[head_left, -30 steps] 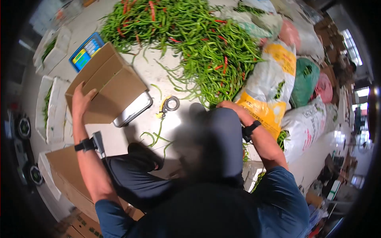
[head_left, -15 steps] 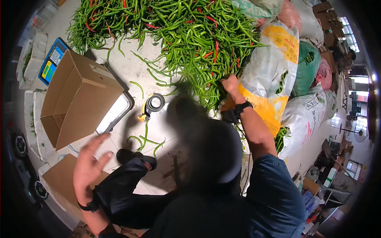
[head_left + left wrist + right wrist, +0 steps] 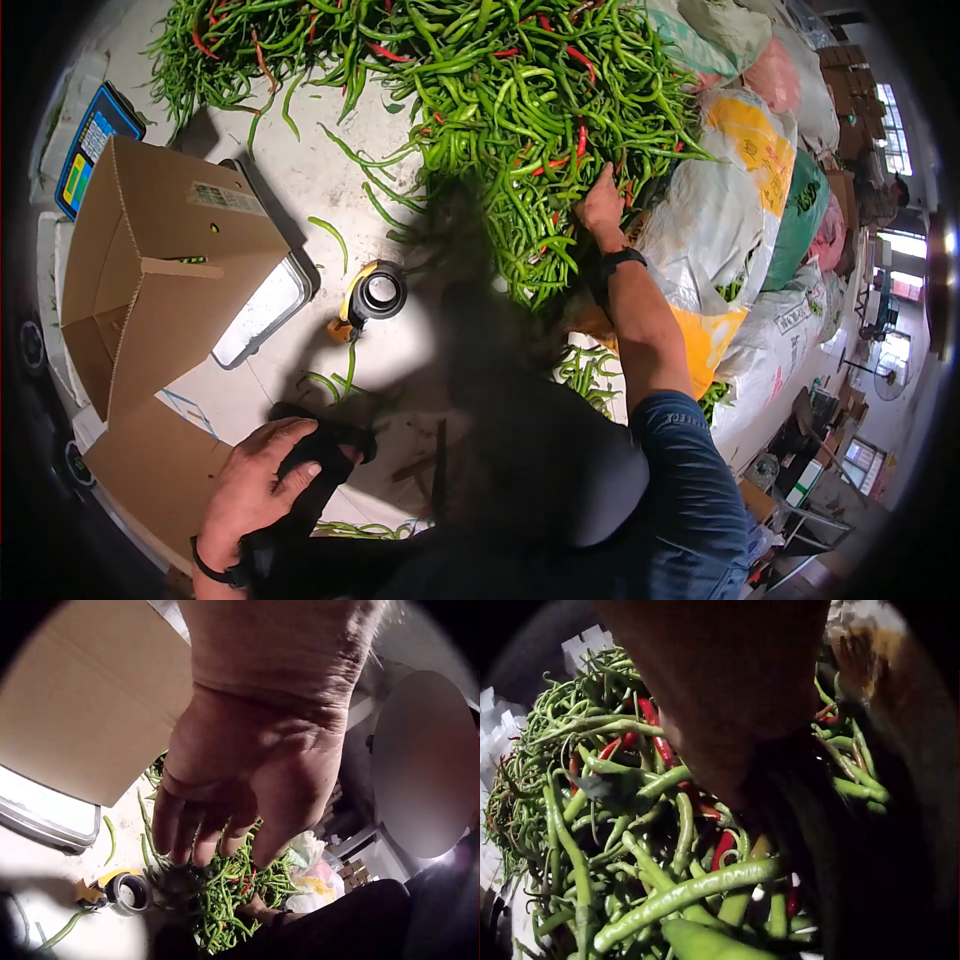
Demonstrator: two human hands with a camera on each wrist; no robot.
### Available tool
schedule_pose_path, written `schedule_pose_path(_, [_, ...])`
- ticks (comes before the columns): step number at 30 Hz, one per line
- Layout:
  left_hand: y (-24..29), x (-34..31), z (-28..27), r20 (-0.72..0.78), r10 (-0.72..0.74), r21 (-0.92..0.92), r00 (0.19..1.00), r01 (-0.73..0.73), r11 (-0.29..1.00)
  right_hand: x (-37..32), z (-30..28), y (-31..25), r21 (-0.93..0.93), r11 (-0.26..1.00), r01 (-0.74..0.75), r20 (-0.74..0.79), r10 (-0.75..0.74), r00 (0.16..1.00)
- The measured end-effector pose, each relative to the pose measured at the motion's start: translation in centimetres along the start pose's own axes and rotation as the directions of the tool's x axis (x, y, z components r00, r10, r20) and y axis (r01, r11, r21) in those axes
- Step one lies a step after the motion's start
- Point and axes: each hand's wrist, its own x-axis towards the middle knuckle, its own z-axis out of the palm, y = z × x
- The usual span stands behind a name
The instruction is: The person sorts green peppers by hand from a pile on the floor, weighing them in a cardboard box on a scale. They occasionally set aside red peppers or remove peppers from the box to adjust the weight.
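Note:
A large heap of green peppers (image 3: 500, 110) with some red ones spreads over the floor. At its right side, beside a white and yellow sack (image 3: 700, 220), the right hand (image 3: 603, 210) reaches in among the peppers; in the right wrist view its fingers are in shadow, so a grip cannot be made out. Over the dark-clothed knee is the left hand (image 3: 262, 480), its fingers loosely bent. The left wrist view shows that hand (image 3: 247, 772) with palm bare and nothing held. An open cardboard box (image 3: 200, 270) stands tilted on a scale (image 3: 262, 318).
A tape roll on a yellow dispenser (image 3: 380, 290) lies on the floor near loose peppers (image 3: 330, 240). Another cardboard box (image 3: 155, 465) is at the lower left. Full sacks (image 3: 800, 185) line the right side. The scale's blue display (image 3: 90, 150) stands behind the box.
The left hand has let go of the box and come back to the knee. The right hand has moved forward from beside the knee into the heap's right edge. The view has shifted.

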Motion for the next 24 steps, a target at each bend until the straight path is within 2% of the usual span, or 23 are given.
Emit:
schedule_pose_path(1, [-0.2,0.3,0.2,-0.001,-0.004,-0.005,1.000,0.004,1.000,0.4,0.5,0.3,-0.048,0.997,0.059,-0.053,-0.061,0.997])
schedule_pose_path(4, [-0.3,1.0,0.7,0.027,-0.014,-0.057,1.000,0.016,0.998,2.3,4.3,1.0,-0.149,0.985,0.085,-0.115,-0.103,0.988])
schedule_pose_path(5, [-0.2,1.3,0.8,0.046,0.009,-0.005,0.999,-0.009,1.000,2.9,5.3,1.9,-0.052,0.996,0.075,-0.168,-0.083,0.982])
schedule_pose_path(6, [-0.1,1.5,0.9,0.066,0.031,0.049,0.997,-0.034,0.998,2.8,5.0,1.8,-0.047,0.996,0.078,-0.174,-0.085,0.981])
schedule_pose_path(9, [0.4,2.0,1.1,0.080,0.026,0.045,0.996,-0.030,0.999,2.5,4.2,1.1,0.037,0.990,0.140,-0.328,-0.120,0.937])
schedule_pose_path(10, [0.5,2.2,1.1,0.093,0.015,0.030,0.996,-0.018,0.999,2.7,3.9,0.8,0.044,0.989,0.144,-0.337,-0.121,0.934])
schedule_pose_path(12, [0.8,2.0,1.5,0.091,0.024,0.039,0.996,-0.028,0.999,2.0,3.3,1.0,0.029,0.999,0.039,-0.164,-0.033,0.986])
schedule_pose_path(15, [1.6,1.4,1.5,0.073,0.045,0.023,0.996,-0.047,0.999,-0.9,3.8,1.4,0.116,0.993,-0.028,-0.205,0.051,0.977])
schedule_pose_path(17, [2.0,0.7,1.6,0.064,0.051,0.001,0.997,-0.051,0.999,-2.9,1.8,0.9,0.121,0.992,-0.042,-0.185,0.064,0.981])
schedule_pose_path(19, [2.4,0.0,1.4,-0.027,0.131,0.015,0.991,-0.131,0.991,-4.5,-1.2,0.3,0.236,0.965,-0.114,-0.169,0.156,0.973])
schedule_pose_path(20, [2.7,-0.4,1.3,-0.025,0.136,0.018,0.990,-0.136,0.991,-4.9,-2.4,0.6,0.238,0.962,-0.133,-0.139,0.169,0.976])
schedule_pose_path(22, [3.5,-1.0,1.0,-0.038,0.143,-0.029,0.989,-0.144,0.989,-6.2,-4.5,1.5,0.351,0.934,-0.068,-0.178,0.137,0.974])
schedule_pose_path(23, [3.7,-1.5,1.1,-0.031,0.150,-0.037,0.988,-0.152,0.988,-6.6,-5.1,2.1,0.351,0.934,-0.067,-0.189,0.141,0.972])
schedule_pose_path(24, [4.0,-1.8,1.2,-0.037,0.162,-0.036,0.986,-0.164,0.986,-7.0,-5.9,2.4,0.560,0.826,0.071,-0.229,0.072,0.971])
